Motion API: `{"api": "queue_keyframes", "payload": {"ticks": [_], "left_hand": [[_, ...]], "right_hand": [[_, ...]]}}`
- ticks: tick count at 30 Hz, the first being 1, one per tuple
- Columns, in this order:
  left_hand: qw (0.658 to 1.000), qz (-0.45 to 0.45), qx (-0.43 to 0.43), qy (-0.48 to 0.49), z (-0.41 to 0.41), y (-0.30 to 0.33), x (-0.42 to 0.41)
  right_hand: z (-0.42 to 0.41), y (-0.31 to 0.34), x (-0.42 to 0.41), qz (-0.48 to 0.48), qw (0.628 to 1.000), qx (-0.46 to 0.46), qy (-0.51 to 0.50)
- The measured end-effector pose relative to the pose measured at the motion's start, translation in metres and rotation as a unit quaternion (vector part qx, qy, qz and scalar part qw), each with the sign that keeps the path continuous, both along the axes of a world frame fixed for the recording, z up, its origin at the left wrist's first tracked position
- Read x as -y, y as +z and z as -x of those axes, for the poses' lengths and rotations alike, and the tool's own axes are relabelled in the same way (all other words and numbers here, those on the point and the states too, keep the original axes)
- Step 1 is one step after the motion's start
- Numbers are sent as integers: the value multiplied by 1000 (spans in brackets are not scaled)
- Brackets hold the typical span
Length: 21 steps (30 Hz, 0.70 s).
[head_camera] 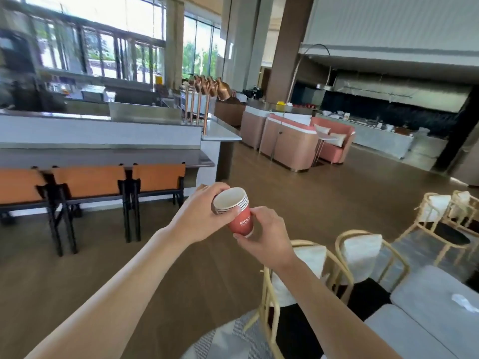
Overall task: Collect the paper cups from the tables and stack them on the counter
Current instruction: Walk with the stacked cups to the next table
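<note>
Both hands, left hand (204, 213) and right hand (264, 237), grasp the nested paper cups (236, 213) (gathered, it seems); the counter (103, 130) lies ahead, stacking undone

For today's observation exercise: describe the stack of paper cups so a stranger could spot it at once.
Start at the long counter with orange chairs. In front of it, mid-air, both hands hold the nested red cups: left hand at the rims, right hand at the base. Nothing else held is red.
</note>
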<state>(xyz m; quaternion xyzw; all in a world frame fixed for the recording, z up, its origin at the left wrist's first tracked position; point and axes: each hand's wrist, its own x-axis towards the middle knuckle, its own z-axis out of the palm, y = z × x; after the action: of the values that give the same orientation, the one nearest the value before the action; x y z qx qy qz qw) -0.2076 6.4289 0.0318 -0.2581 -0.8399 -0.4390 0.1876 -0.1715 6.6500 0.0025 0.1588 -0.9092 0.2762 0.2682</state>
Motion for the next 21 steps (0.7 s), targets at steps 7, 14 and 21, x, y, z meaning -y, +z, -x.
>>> {"api": "queue_keyframes", "payload": {"ticks": [7, 14, 21], "left_hand": [[996, -15, 20, 87, -16, -17, 67], [992, -8, 31, 122, -3, -24, 70], [993, 28, 38, 106, 47, -8, 2]], "right_hand": [[21, -17, 66, -20, 997, 5, 79], [49, -31, 72, -9, 994, 21, 107], [93, -35, 12, 47, 994, 33, 96]]}}
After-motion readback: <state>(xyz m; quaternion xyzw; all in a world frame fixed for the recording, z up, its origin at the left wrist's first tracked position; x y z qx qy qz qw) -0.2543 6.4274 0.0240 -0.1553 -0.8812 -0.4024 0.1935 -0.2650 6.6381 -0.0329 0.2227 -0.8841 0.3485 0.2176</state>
